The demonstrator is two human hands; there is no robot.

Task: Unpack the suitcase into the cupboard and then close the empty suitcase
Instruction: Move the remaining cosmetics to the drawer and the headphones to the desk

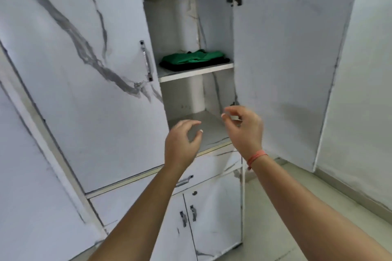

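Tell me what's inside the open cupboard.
A green garment lies on a dark garment on the upper shelf. The shut left door hides that side; the left hand and right hand cover part of the lower shelf.

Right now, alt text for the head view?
The left hand and right hand, both holding nothing, are raised before the open white marble-patterned cupboard. A folded green garment lies on a black garment on its upper shelf.

Lower shelf seems bare; folded clothes fill the upper.
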